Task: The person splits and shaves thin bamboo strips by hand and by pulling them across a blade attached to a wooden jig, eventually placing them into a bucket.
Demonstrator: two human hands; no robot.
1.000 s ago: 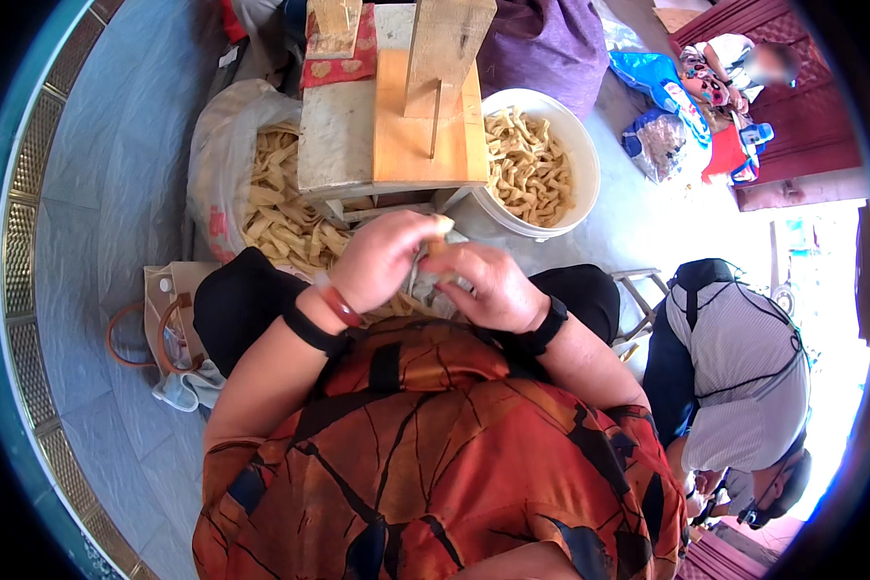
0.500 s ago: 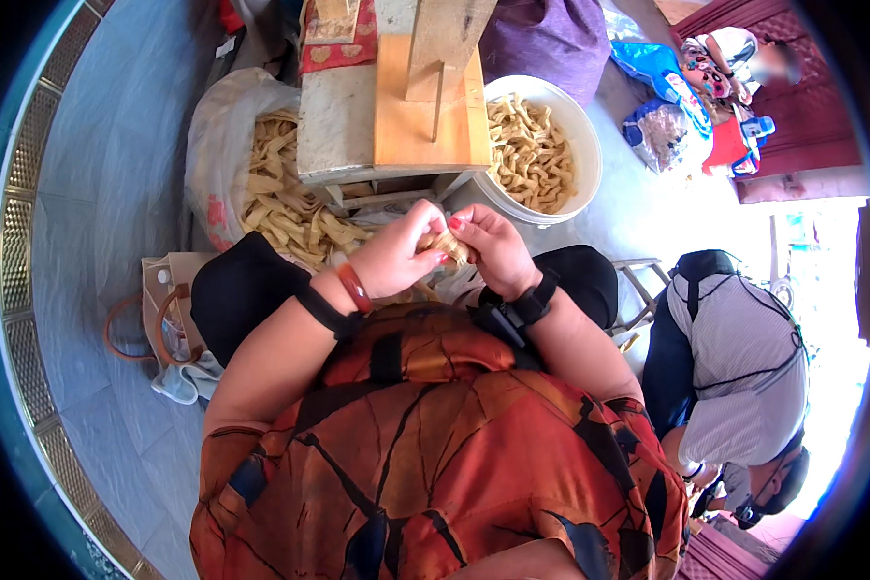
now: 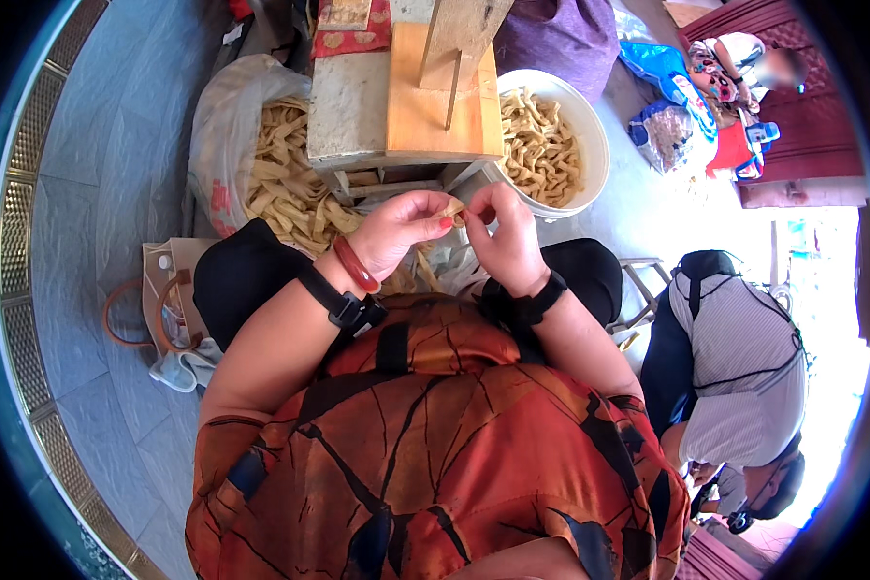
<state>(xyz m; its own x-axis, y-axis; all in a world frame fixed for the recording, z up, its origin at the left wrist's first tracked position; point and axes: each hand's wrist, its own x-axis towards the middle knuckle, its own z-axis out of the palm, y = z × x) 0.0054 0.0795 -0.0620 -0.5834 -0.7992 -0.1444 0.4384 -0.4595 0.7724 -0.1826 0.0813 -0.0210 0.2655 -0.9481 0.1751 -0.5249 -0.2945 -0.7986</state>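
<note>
Pinching a small tan strip point(image 3: 457, 210) in the left hand's point(image 3: 402, 232) nearly closed fingertips; meeting it with the right hand's point(image 3: 506, 240) drawn-in fingers (gripping or merely touching, cannot tell). Held off the surface's point(image 3: 348, 126) near edge, at five o'clock; bucket point(image 3: 599, 162) at two. Pointing roughly twelve-to-six, long axis partly hidden by fingers.

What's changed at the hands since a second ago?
The right hand has moved forward and turned, its fingers pointing more forward than leftward now. The pale strip, mostly hidden then, shows pinched in the left hand, the right fingers close by. The white bucket and strip-filled bag stayed in place.
</note>
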